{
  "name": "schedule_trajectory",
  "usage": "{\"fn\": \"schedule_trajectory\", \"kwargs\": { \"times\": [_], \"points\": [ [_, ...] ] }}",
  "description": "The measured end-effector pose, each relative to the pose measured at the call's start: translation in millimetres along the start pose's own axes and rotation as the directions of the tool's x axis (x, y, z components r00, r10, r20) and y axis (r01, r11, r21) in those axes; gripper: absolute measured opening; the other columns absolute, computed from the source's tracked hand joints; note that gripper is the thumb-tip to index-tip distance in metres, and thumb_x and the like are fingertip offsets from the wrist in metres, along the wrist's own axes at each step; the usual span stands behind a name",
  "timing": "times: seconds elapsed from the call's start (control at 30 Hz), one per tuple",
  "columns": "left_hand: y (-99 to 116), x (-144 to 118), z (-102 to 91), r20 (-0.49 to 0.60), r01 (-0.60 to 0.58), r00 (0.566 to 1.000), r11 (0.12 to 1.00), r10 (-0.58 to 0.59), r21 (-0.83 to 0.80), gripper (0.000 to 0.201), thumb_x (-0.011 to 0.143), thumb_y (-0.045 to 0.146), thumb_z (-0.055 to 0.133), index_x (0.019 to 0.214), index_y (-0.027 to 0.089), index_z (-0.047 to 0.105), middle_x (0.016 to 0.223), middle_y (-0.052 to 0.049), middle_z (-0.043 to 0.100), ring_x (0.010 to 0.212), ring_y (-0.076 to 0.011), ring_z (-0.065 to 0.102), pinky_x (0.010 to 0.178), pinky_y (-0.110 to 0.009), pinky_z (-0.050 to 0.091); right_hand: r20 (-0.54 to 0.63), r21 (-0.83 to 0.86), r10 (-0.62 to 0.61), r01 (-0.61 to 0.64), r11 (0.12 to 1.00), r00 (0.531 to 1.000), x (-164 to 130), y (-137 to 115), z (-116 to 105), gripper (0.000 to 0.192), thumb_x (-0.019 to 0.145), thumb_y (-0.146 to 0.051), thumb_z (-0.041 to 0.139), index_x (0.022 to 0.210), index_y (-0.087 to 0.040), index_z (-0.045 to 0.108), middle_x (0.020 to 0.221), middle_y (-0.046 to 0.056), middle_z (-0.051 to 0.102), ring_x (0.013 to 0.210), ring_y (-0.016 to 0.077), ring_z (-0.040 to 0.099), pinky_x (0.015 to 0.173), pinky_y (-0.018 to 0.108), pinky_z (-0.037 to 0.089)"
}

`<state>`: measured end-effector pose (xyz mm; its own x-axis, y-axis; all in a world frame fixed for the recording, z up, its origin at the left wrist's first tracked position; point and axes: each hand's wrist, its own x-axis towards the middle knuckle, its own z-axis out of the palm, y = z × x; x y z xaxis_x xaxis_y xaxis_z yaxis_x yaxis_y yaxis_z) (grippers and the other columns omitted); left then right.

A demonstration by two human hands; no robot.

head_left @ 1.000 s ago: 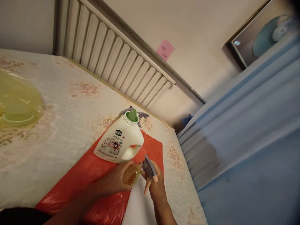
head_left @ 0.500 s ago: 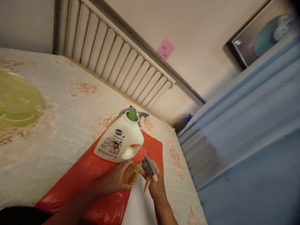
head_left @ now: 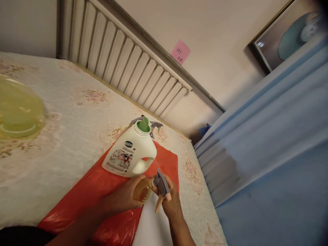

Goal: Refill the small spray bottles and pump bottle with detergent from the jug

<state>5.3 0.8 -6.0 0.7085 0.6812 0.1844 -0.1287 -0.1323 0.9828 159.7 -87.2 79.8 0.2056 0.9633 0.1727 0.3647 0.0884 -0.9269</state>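
A small clear spray bottle (head_left: 142, 190) with amber liquid is tilted between my two hands. My left hand (head_left: 127, 195) is wrapped round its body. At the neck, the fingers of my right hand (head_left: 173, 201) close on the grey spray head (head_left: 161, 183), which has a peach-coloured trigger. The head sits at the bottle's mouth; whether it is screwed tight cannot be seen. Just beyond my hands stands a large white detergent jug (head_left: 130, 152) with a printed label, a side handle and a green spout in its open neck.
Under the jug lies a red plastic sheet (head_left: 84, 191) on a floral-covered table (head_left: 69, 143). More grey spray heads (head_left: 156, 125) lie behind the jug. A yellow transparent basin (head_left: 20, 106) is at left. A radiator (head_left: 123, 58) lines the wall; a blue curtain (head_left: 269, 147) hangs at right.
The spray head has turned slightly in my right hand, its trigger shifting a little to the left. My left hand keeps its hold on the bottle.
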Motion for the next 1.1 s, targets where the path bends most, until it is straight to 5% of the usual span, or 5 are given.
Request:
{"fn": "schedule_trajectory", "kwargs": {
  "times": [0.13, 0.57, 0.8, 1.0, 1.1],
  "points": [
    [8.6, -2.1, 1.5, -0.018, -0.09, 0.996, 0.995, 0.091, 0.042, 0.064, 0.073, 0.033, 0.078, 0.134, 0.03, 0.058, 0.126, -0.004, 0.072, 0.113, -0.0328, 0.067, 0.097, -0.041, 0.055, -0.004, 0.002, 0.032, -0.032, 0.999, 0.999, -1.8, 3.9, 3.0, 0.019, 0.084, -0.035, 0.068, 0.096, -0.02, 0.071, 0.085, 0.003, 0.069, 0.074, 0.0177, 0.063, 0.07, 0.03, 0.055],
    [0.2, -9.0, 17.3, -0.097, -0.036, 0.994, 0.997, 0.042, 0.071, 0.065, 0.079, 0.039, 0.076, 0.137, 0.025, 0.051, 0.13, -0.01, 0.068, 0.116, -0.0309, 0.067, 0.096, -0.041, 0.056, -0.108, 0.058, -0.025, 0.032, 0.998, 0.994, 0.9, 2.8, 12.0, 0.02, 0.072, -0.036, 0.072, 0.082, -0.02, 0.067, 0.08, 0.002, 0.07, 0.075, 0.02, 0.063, 0.073, 0.031, 0.052],
    [-5.1, -13.7, 26.6, -0.221, -0.07, 0.967, 0.968, 0.125, 0.242, 0.079, 0.079, 0.041, 0.074, 0.148, 0.023, 0.038, 0.152, -0.016, 0.049, 0.14, -0.0333, 0.047, 0.116, -0.051, 0.04, -0.253, 0.016, -0.047, 0.053, 0.998, 0.966, -0.2, 12.5, 22.7, 0.018, 0.068, -0.028, 0.072, 0.081, -0.019, 0.065, 0.076, -0.001, 0.065, 0.072, 0.0179, 0.056, 0.071, 0.029, 0.047],
    [3.0, -12.0, 46.8, -0.363, -0.126, 0.913, 0.974, 0.189, 0.19, 0.057, 0.094, 0.049, 0.049, 0.145, 0.022, 0.046, 0.139, -0.015, 0.059, 0.132, -0.0307, 0.053, 0.113, -0.05, 0.043, -0.285, -0.033, -0.063, 0.056, 0.998, 0.956, 0.5, 10.5, 32.0, 0.028, 0.069, -0.022, 0.062, 0.095, -0.019, 0.07, 0.081, -0.001, 0.063, 0.074, 0.0182, 0.054, 0.072, 0.029, 0.045],
    [7.3, -13.0, 55.2, -0.378, -0.078, 0.913, 0.976, 0.152, 0.205, 0.051, 0.096, 0.047, 0.045, 0.142, 0.026, 0.05, 0.14, -0.013, 0.059, 0.133, -0.0304, 0.051, 0.116, -0.05, 0.039, -0.32, -0.068, -0.085, 0.067, 0.995, 0.944, 0.6, 12.1, 34.1, 0.011, 0.068, -0.021, 0.06, 0.077, -0.02, 0.066, 0.072, -0.003, 0.056, 0.068, 0.0164, 0.049, 0.066, 0.027, 0.042]
  ]
}}
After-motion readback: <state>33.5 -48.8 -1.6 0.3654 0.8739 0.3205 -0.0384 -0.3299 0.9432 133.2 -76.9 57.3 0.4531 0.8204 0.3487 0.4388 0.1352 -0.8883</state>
